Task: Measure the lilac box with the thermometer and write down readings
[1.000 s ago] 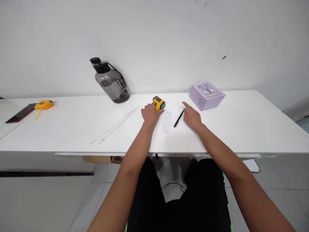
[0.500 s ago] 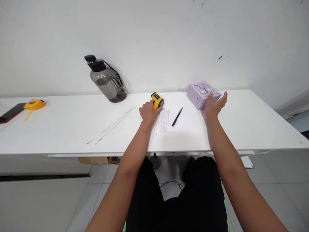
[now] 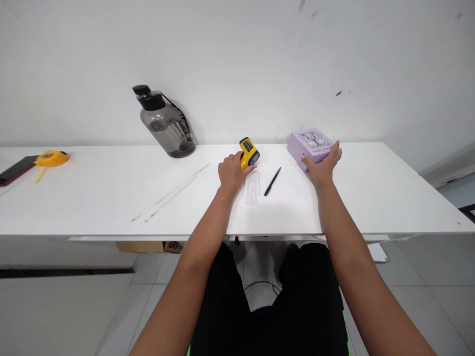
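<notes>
A yellow-and-black infrared thermometer gun (image 3: 249,153) is in my left hand (image 3: 232,173), fingers wrapped round its handle, just above the table. Its small screen faces me. My right hand (image 3: 322,167) grips the near end of a lilac tea box (image 3: 309,143), thumb on the front face and fingers along the right side. The box stands by the wall with its printed lid up. Between my hands, a black pen (image 3: 272,181) lies slantwise on a white sheet of paper (image 3: 289,190) with handwritten lines on its left side.
A grey water bottle (image 3: 168,131) with a black cap stands left of centre near the wall. Far left on the white table (image 3: 111,198) are a yellow tape measure (image 3: 52,158) and a dark phone-like slab (image 3: 18,170). Below the table's front edge is a cardboard box (image 3: 141,246).
My right hand has shifted left and closed round the near end of the tea box. My left hand has moved slightly right, and the thermometer gun is turned and a bit higher.
</notes>
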Action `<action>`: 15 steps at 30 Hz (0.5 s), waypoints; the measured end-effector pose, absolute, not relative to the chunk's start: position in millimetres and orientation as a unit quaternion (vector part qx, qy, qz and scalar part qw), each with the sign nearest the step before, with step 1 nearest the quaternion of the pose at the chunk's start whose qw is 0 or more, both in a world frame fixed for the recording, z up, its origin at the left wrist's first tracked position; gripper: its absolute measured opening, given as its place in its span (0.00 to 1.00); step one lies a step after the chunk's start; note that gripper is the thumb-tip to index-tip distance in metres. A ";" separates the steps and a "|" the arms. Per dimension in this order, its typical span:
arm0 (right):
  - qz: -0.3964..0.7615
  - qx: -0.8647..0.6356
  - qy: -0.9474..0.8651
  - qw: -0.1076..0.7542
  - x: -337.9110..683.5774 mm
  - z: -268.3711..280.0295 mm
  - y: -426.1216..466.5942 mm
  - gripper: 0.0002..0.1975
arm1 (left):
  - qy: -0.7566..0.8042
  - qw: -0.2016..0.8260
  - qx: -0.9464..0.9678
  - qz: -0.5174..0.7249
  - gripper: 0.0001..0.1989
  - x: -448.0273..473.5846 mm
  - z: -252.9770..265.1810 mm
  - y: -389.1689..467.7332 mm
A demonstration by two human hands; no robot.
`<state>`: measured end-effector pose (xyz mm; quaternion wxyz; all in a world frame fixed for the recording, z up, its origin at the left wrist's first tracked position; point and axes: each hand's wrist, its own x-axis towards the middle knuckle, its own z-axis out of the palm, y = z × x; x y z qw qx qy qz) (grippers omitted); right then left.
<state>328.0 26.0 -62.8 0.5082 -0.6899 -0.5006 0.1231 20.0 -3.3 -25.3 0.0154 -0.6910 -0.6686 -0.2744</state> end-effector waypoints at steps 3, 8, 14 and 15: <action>0.114 -0.704 -0.493 0.499 327.0 -62.4 28.8 0.63 | -0.654 0.032 -0.698 -0.289 0.32 20.7 -25.6 -3.5; 0.102 -0.705 -0.484 0.508 324.2 -61.5 29.7 0.54 | -0.638 0.041 -0.705 -0.308 0.33 21.2 -21.0 -5.7; 0.074 -0.660 -0.434 0.609 321.1 -59.2 30.2 0.44 | -0.601 -0.019 -0.729 -0.326 0.32 23.1 -17.5 -8.3; 0.077 -0.653 -0.411 0.631 321.6 -58.7 31.0 0.43 | -0.596 -0.034 -0.730 -0.333 0.32 23.3 -18.0 -8.3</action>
